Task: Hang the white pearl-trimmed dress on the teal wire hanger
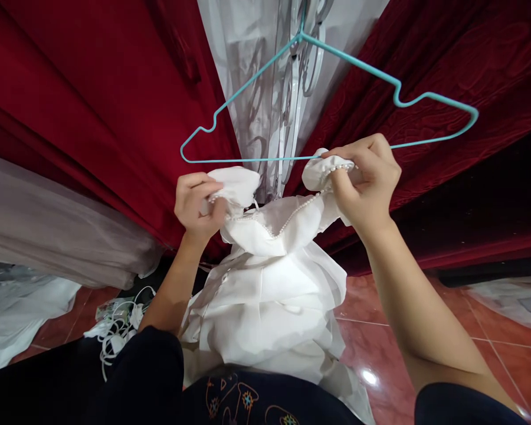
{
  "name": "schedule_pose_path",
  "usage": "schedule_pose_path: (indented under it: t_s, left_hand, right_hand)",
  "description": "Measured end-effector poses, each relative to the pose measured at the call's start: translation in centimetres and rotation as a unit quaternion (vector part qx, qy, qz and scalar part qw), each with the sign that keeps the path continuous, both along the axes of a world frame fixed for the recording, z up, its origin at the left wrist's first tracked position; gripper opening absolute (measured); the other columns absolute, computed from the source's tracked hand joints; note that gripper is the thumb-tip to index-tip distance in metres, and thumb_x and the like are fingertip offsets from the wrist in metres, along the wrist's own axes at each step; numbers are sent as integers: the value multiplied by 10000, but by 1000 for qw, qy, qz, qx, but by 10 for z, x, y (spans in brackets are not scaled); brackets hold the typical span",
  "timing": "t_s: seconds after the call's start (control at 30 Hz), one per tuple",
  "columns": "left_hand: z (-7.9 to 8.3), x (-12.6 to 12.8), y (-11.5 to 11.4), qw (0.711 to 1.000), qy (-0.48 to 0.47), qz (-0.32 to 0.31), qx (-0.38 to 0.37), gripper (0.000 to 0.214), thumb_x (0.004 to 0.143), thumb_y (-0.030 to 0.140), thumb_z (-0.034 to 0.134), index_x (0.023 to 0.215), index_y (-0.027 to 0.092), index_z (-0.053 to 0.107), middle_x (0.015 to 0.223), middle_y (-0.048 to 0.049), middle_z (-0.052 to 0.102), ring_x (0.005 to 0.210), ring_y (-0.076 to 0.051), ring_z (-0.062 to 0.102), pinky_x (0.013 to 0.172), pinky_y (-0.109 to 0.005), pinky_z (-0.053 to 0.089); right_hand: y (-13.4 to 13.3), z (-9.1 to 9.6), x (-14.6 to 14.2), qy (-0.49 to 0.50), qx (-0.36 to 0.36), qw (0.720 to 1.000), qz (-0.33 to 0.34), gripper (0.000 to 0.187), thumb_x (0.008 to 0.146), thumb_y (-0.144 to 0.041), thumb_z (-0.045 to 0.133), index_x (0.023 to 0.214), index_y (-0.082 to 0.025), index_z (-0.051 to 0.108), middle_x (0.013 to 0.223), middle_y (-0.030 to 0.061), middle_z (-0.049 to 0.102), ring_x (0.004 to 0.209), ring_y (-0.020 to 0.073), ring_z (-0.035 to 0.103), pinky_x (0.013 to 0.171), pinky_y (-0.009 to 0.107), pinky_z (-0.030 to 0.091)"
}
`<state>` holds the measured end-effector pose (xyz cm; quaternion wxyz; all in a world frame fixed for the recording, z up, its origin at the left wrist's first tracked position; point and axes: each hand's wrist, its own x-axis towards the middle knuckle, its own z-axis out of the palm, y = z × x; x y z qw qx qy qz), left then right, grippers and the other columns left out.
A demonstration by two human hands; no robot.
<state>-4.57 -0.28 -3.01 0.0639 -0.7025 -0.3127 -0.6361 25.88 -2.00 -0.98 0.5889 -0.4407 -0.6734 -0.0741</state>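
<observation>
A white dress (265, 283) with a pearl-beaded neckline hangs down between my arms, its tiered skirt spreading below. My left hand (199, 203) is closed on one puffed shoulder part of the dress, fingers pinching the fabric. On the other side, my right hand (369, 177) pinches the opposite beaded shoulder part, whose top edge meets the lower bar of a light-blue hanger (349, 58). That hanger hangs above the dress, and its bar passes behind my right hand. The left shoulder part sits just under the bar, apart from it.
Dark red curtains (115, 88) flank a white scrolled metal stand (292, 112) behind the hanger. White cables (115, 333) lie tangled at lower left. Pale fabric (22, 307) rests on the left, and the floor (376, 336) is red tile.
</observation>
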Motion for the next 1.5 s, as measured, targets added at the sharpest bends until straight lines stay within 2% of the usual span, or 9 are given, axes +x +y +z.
schedule_pose_path:
  t_s: [0.2, 0.43, 0.6, 0.77, 0.97, 1.1, 1.2, 1.33, 1.5]
  left_hand:
    - [-2, -51, 38, 981, -171, 24, -92, 164, 802, 117, 668, 886, 212, 563, 848, 0, 607, 814, -135, 667, 755, -288, 578]
    - [83, -54, 94, 994, -99, 51, -21, 256, 971, 291, 805, 913, 239, 561, 933, 26, 614, 894, -97, 653, 894, -342, 596]
    - [117, -21, 102, 950, 20, -104, -294, 223, 1113, 434, 601, 1175, 224, 642, 1234, -24, 711, 1081, -174, 739, 913, -366, 613]
    - [108, 11, 68, 991, -8, -110, -70, 391, 1108, 659, 566, 1108, 276, 648, 1138, 11, 701, 1113, -154, 707, 1007, -384, 609]
    - [61, 61, 20, 957, 200, -133, -160, 246, 1160, 334, 468, 1227, 258, 692, 1227, -35, 762, 1144, -205, 731, 1011, -411, 591]
    - [37, 79, 15, 966, 194, -85, -148, 357, 1067, 73, 449, 1188, 221, 750, 1144, -36, 804, 1090, -222, 741, 999, -393, 525]
    - [37, 80, 13, 970, 162, -88, -158, 339, 1030, 49, 494, 1100, 223, 776, 1060, -22, 810, 1029, -220, 751, 968, -377, 516]
    - [46, 75, 15, 963, 157, -106, -190, 371, 978, 27, 491, 1065, 221, 795, 990, -27, 804, 979, -225, 759, 943, -373, 537]
    - [52, 72, 17, 954, 154, -115, -229, 419, 924, 12, 463, 1069, 204, 806, 1001, -47, 798, 982, -220, 764, 897, -341, 578]
  right_hand:
    - [2, 9, 1, 9, -44, 999, 4, 154, 978, -318, 614, 938, -264, 752, 882, 81, 675, 864, 244, 652, 812, 443, 596]
    - [4, 8, 1, 12, -41, 999, 18, 163, 947, -299, 580, 922, -265, 738, 864, 52, 655, 854, 229, 655, 811, 423, 597]
    - [4, 5, 6, -14, -60, 998, -2, 183, 968, -316, 548, 955, -261, 722, 909, 65, 653, 935, 257, 677, 906, 485, 622]
    - [4, 3, 8, -32, -73, 997, -3, 196, 953, -283, 551, 1002, -265, 740, 934, 72, 666, 975, 263, 686, 928, 486, 636]
    - [8, 1, 5, -11, -59, 998, 6, 216, 936, -209, 548, 1018, -268, 739, 936, 60, 652, 961, 250, 692, 938, 488, 627]
    - [-3, -4, 12, -32, 6, 998, 46, 385, 859, -124, 559, 1128, -302, 769, 1099, 74, 710, 1065, 258, 714, 949, 475, 619]
    - [-13, -9, 32, -24, 91, 996, -13, 449, 779, -134, 611, 1159, -295, 790, 1227, 107, 697, 1134, 294, 702, 805, 418, 597]
    - [-8, -4, 85, 44, 193, 960, -198, 337, 705, -256, 643, 1026, -217, 739, 1048, 104, 616, 842, 221, 624, 532, 312, 373]
    - [13, 40, 122, 18, 130, 966, -225, 263, 632, -159, 641, 886, -216, 600, 901, 53, 614, 710, 140, 521, 559, 284, 333]
